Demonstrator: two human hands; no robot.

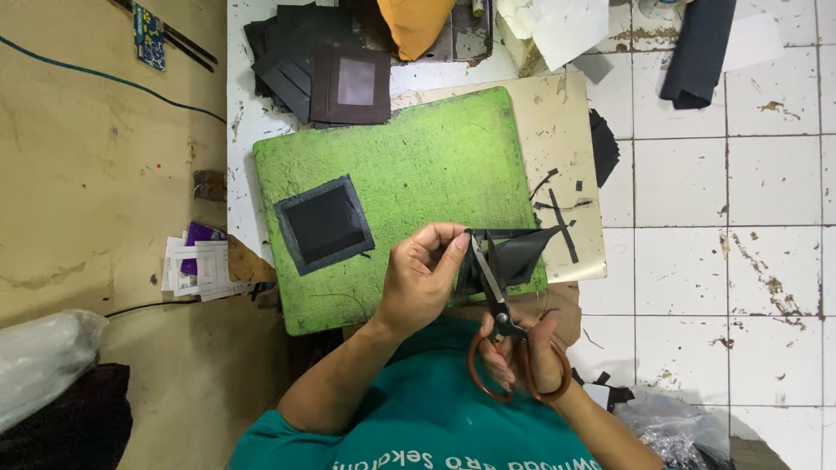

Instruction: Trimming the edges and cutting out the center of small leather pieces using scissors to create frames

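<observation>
My left hand [421, 278] pinches the near edge of a folded black leather piece [514, 252] above the front of the green cutting mat [418, 165]. My right hand [531, 352] grips brown-handled scissors [501, 309] from below. Their blades point up and away from me and bite into the left side of the black piece, right next to my left fingertips. A flat black square with a grey border [324, 224] lies on the left part of the mat, apart from both hands.
A stack of dark cut pieces [313, 65] lies beyond the mat. Black offcut strips [562, 218] rest on a beige board [557, 130] to the right. Papers [196, 265] lie on the floor at left, a plastic bag [43, 357] lower left, white tiles right.
</observation>
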